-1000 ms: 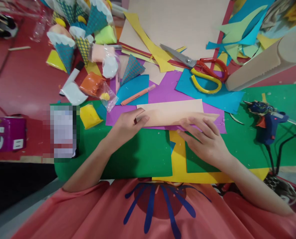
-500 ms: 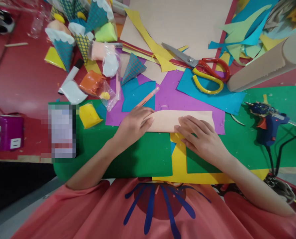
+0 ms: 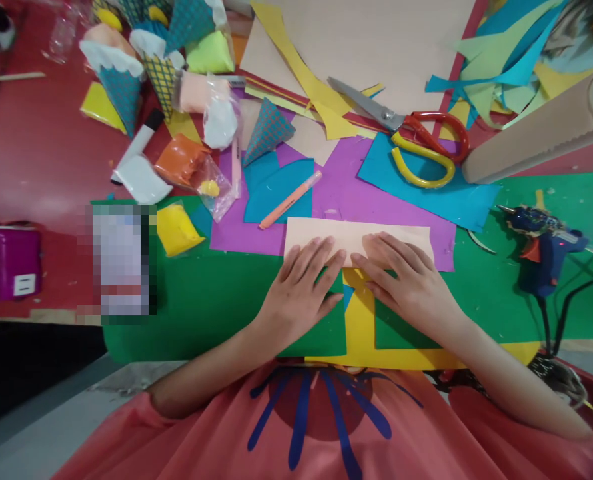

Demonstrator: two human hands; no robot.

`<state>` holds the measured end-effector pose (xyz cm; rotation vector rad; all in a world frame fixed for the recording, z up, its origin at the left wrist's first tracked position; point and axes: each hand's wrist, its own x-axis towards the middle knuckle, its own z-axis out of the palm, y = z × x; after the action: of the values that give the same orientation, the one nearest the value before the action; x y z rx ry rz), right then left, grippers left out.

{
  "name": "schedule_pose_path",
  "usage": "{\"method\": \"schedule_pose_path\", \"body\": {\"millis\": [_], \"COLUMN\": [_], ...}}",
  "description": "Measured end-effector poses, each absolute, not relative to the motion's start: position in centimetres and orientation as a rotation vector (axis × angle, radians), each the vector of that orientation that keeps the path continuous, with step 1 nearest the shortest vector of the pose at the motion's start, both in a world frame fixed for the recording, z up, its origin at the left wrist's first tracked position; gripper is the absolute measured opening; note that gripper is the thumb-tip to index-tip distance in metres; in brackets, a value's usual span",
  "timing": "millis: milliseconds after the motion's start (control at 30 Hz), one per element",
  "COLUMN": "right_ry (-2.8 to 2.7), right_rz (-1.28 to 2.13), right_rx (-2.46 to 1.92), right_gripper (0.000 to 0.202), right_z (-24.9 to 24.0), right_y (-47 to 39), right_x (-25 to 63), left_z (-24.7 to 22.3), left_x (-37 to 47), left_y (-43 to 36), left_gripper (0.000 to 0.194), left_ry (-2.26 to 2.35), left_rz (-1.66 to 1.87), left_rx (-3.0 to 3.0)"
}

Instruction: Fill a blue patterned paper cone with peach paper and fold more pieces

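Your left hand (image 3: 304,287) and right hand (image 3: 406,273) lie palm-down, fingers spread, on the near side of the scissors (image 3: 401,133). Your forearms angle inward; thumbs sit apart.

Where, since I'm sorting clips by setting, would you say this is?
Most likely a craft work table, though whether at home or in a workshop I can't tell. The large scissors, blue glue gun and patterned cone lying among coloured sheets and scraps suggest it.

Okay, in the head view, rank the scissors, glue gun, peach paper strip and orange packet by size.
Largest: scissors and peach paper strip, too alike in length to rank
Next: glue gun
Smallest: orange packet
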<state>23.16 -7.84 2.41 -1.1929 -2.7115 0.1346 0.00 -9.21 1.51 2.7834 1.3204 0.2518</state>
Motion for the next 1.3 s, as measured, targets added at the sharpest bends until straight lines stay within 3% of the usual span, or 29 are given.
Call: {"method": "schedule_pose_path", "body": {"millis": [1300], "right_ry": [-2.747], "right_rz": [0.081], "right_rx": [-1.167], "right_gripper": [0.038], "right_z": [2.0], "right_y": [-7.5], "right_x": [22.4], "left_z": [-0.8], "left_x": [0.9], "left_y": [-8.6], "left_gripper": [0.06], "left_ry": [1.41], "left_rz": [0.167], "left_rx": [2.726]}}
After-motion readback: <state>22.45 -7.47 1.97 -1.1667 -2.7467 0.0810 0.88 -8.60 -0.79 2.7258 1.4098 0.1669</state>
